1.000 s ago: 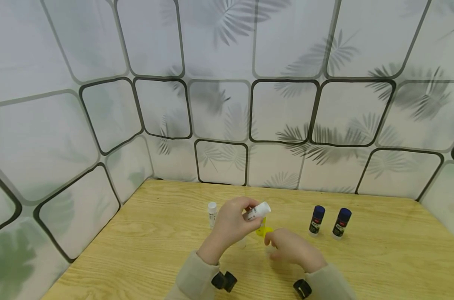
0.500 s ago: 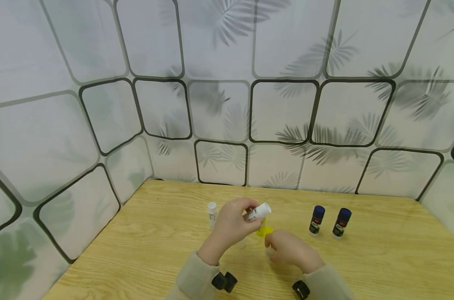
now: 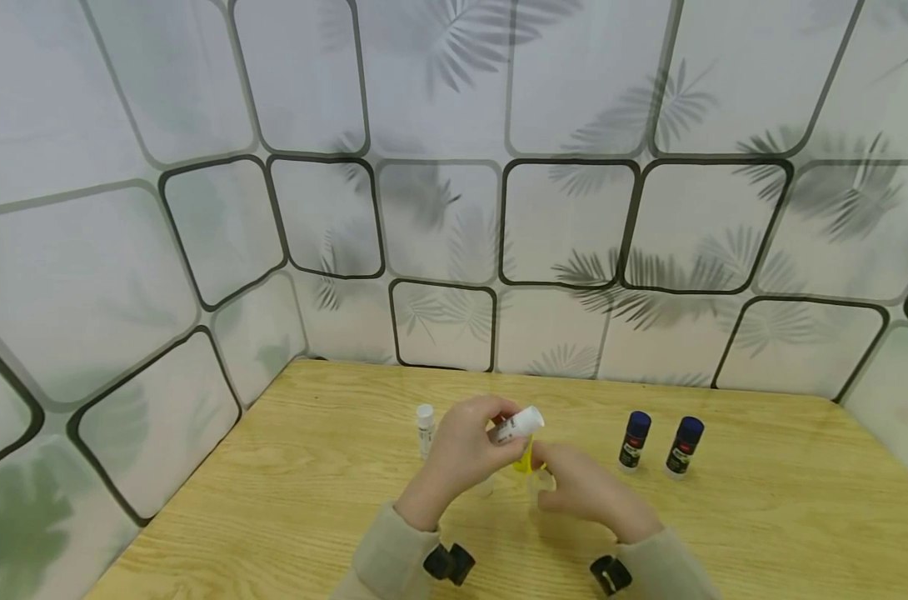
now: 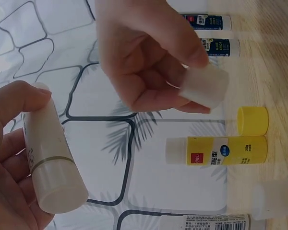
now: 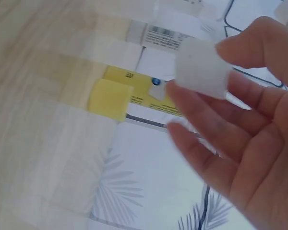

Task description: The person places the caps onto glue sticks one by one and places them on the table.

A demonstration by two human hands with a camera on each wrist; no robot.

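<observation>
A white glue stick point(image 3: 517, 425) is gripped by my left hand point(image 3: 463, 442), tilted up and to the right in the head view. Between thumb and fingers, my right hand point(image 3: 587, 490) pinches a whitish translucent cap point(image 5: 201, 68). Upright on the table near that hand is a yellow glue stick point(image 4: 252, 150), its white top section exposed. The yellow cap point(image 4: 252, 120) sits beside it. Another whitish cap point(image 4: 274, 198) rests on the table. In the head view, my hands hide most of the yellow stick.
Left of my left hand stands another white glue stick point(image 3: 425, 432). Two dark blue glue sticks, one nearer point(image 3: 634, 442) and one farther right point(image 3: 684, 447), stand upright on the wooden table point(image 3: 289, 492). A patterned curtain point(image 3: 439, 225) closes off the back and left side.
My right hand has shifted slightly up, and its fingers now cover more of the yellow in the head view. My left hand and its glue stick have stayed almost still.
</observation>
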